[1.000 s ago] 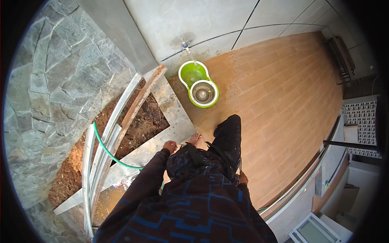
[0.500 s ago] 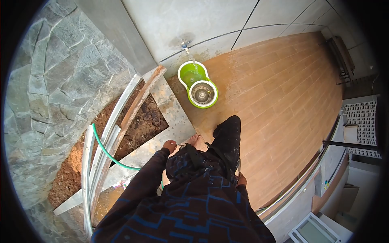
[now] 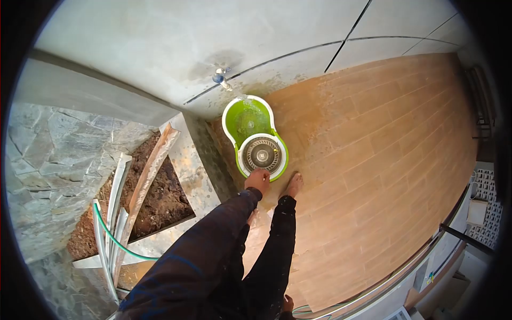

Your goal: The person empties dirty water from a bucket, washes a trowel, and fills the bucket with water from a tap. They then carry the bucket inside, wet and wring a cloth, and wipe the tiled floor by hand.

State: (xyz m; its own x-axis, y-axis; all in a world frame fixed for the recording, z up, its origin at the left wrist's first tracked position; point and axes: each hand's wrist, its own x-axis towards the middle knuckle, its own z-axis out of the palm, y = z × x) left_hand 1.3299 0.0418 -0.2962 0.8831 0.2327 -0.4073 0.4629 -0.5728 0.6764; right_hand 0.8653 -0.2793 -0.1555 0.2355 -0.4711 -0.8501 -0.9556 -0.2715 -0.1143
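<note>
A green and white mop bucket (image 3: 271, 113) stands on the wet tiled floor by the wall. Water runs into its larger basin from a wall tap (image 3: 220, 78). The round metal spin basket (image 3: 262, 154) fills the nearer part. My left hand (image 3: 258, 181) reaches over the near rim beside the basket, its fingers curled together; whether anything is between them is too small to tell. Low at the bottom of the view, my right hand (image 3: 288, 304) hangs beside my leg, mostly hidden, so its fingers cannot be made out.
Long metal and wooden strips (image 3: 143, 184) lean over a soil bed (image 3: 166, 200) at the left, with a green hose (image 3: 118, 242) across them. My bare foot (image 3: 294, 185) is on the tiles near the bucket. A dark bar (image 3: 465, 238) juts in at the right.
My left hand has moved forward from beside my leg to the bucket's near rim. The view has shifted closer to the bucket, and a foot has stepped forward. Water still runs.
</note>
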